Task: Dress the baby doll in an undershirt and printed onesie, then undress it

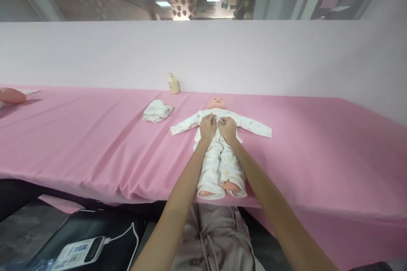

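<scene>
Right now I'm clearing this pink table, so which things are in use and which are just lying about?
In use: baby doll; its white sleepsuit, left hand and right hand pinching the chest opening.
Lying about: crumpled white cloth; cream bottle at the back; pink object at far left.

Baby doll (217,103), white romper (222,165), on back, sleeves spread, pink table (95,135)
</scene>
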A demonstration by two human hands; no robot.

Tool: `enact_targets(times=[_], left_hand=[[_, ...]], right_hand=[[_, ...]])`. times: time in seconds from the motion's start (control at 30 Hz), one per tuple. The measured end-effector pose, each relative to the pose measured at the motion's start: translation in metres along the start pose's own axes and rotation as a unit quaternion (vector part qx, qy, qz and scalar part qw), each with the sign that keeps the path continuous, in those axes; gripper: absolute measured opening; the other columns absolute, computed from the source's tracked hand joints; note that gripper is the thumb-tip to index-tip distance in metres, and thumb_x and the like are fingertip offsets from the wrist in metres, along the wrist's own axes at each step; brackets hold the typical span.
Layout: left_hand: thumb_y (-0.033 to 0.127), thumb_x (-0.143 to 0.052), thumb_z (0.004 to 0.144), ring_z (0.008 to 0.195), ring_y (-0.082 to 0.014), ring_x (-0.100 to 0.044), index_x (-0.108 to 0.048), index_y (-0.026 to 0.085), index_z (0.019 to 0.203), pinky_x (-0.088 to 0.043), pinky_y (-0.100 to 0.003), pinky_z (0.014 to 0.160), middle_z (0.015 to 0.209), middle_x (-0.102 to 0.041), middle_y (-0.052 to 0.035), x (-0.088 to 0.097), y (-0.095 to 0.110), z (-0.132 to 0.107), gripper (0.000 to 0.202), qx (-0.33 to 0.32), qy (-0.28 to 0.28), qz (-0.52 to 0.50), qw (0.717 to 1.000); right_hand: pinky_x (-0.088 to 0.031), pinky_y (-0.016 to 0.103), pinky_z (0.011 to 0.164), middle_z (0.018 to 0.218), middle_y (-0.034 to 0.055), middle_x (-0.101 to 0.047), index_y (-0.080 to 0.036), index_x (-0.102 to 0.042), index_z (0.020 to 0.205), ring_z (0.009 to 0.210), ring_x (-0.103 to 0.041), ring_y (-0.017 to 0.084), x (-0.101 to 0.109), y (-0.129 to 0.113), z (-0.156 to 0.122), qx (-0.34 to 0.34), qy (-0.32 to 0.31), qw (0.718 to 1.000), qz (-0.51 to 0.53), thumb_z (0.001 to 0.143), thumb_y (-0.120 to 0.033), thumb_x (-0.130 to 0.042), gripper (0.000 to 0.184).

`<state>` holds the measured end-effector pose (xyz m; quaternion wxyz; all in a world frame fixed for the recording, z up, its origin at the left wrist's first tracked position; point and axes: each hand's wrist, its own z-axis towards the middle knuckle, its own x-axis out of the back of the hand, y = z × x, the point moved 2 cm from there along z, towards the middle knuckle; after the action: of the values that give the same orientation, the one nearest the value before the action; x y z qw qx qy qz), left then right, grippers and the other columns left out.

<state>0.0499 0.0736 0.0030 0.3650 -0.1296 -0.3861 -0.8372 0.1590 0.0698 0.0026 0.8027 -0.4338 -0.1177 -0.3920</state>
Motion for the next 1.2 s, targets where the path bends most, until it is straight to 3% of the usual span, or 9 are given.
enact_targets(times=[0.13,0.27,0.37,0.5,0.63,0.77,0.93,1.1,1.2], left_hand=[[0.019,-0.046,0.087,0.098,-0.0213,-0.058,-0.066,0.018,0.099,-0.043,-0.034,0.092,0.1,-0.069,-0.0048,0.001,-0.001,0.0,0.024,0.013,0.014,-0.011,1.0],[0.017,-0.045,0.087,0.103,-0.0216,-0.054,-0.066,0.018,0.098,-0.041,-0.034,0.095,0.106,-0.066,-0.0066,0.005,0.004,-0.002,0.023,-0.017,0.033,0.007,0.999],[0.016,-0.043,0.088,0.101,-0.0215,-0.055,-0.065,0.017,0.099,-0.041,-0.035,0.095,0.106,-0.067,-0.007,0.005,0.007,-0.002,0.025,-0.037,0.016,0.019,0.999],[0.016,-0.042,0.088,0.099,-0.0218,-0.056,-0.065,0.017,0.101,-0.042,-0.036,0.093,0.104,-0.068,-0.0061,0.006,0.004,0.0,0.026,-0.032,0.001,0.019,0.999],[0.014,-0.043,0.086,0.1,-0.0211,-0.057,-0.065,0.017,0.102,-0.042,-0.035,0.094,0.106,-0.068,-0.0056,0.006,0.0,0.001,0.027,-0.016,-0.006,0.01,1.0],[0.015,-0.042,0.087,0.104,-0.021,-0.057,-0.063,0.016,0.11,-0.042,-0.035,0.096,0.111,-0.067,-0.0065,0.006,-0.003,0.0,0.031,-0.006,-0.013,0.003,1.0],[0.016,-0.043,0.087,0.109,-0.0209,-0.056,-0.06,0.018,0.116,-0.041,-0.035,0.098,0.115,-0.066,-0.005,0.007,-0.007,-0.001,0.034,0.003,-0.032,-0.005,0.999],[0.018,-0.044,0.087,0.112,-0.0228,-0.054,-0.057,0.016,0.12,-0.039,-0.039,0.1,0.119,-0.064,-0.0069,0.008,-0.008,-0.002,0.036,0.001,-0.048,-0.002,0.999],[0.017,-0.045,0.086,0.115,-0.0234,-0.052,-0.056,0.017,0.123,-0.038,-0.039,0.1,0.123,-0.062,-0.0064,0.009,-0.006,-0.001,0.039,0.004,-0.063,0.009,0.998]], right_hand=[[-0.043,0.03,0.077,0.082,0.0066,-0.067,-0.016,-0.067,0.082,0.076,-0.059,0.019,0.004,0.002,0.0,-0.023,0.021,0.998,0.049,0.078,-0.02,-0.045,0.023],[-0.045,0.029,0.076,0.084,0.0064,-0.067,-0.016,-0.064,0.086,0.075,-0.06,0.018,0.007,0.008,-0.004,-0.067,0.058,0.984,0.151,0.08,-0.026,-0.043,0.024],[-0.045,0.027,0.076,0.085,0.0072,-0.067,-0.015,-0.063,0.087,0.076,-0.06,0.017,0.008,0.009,-0.004,-0.077,0.054,0.98,0.173,0.082,-0.028,-0.042,0.026],[-0.043,0.03,0.08,0.088,0.0064,-0.068,-0.017,-0.065,0.096,0.082,-0.061,0.019,0.006,0.005,0.014,-0.038,-0.023,0.997,0.063,0.088,-0.029,-0.035,0.033],[-0.042,0.033,0.086,0.097,0.0065,-0.069,-0.021,-0.062,0.114,0.093,-0.061,0.022,-0.002,0.003,0.048,-0.03,-0.132,0.989,-0.061,0.088,-0.023,-0.038,0.036],[-0.044,0.035,0.084,0.103,0.008,-0.068,-0.022,-0.069,0.101,0.096,-0.062,0.024,-0.016,0.0,0.075,-0.018,-0.192,0.975,-0.106,0.083,-0.019,-0.046,0.029],[-0.045,0.035,0.076,0.086,0.0111,-0.07,-0.018,-0.071,0.086,0.086,-0.063,0.024,-0.028,-0.006,0.089,-0.052,-0.175,0.977,-0.11,0.076,-0.014,-0.053,0.021],[-0.045,0.035,0.076,0.093,0.008,-0.067,-0.022,-0.061,0.114,0.086,-0.061,0.022,-0.023,-0.006,0.069,-0.069,-0.133,0.985,-0.081,0.08,-0.026,-0.05,0.035],[-0.044,0.035,0.08,0.096,0.0093,-0.064,-0.016,-0.058,0.114,0.088,-0.058,0.023,-0.015,-0.002,0.042,-0.029,-0.078,0.995,-0.046,0.077,-0.036,-0.056,0.041]])
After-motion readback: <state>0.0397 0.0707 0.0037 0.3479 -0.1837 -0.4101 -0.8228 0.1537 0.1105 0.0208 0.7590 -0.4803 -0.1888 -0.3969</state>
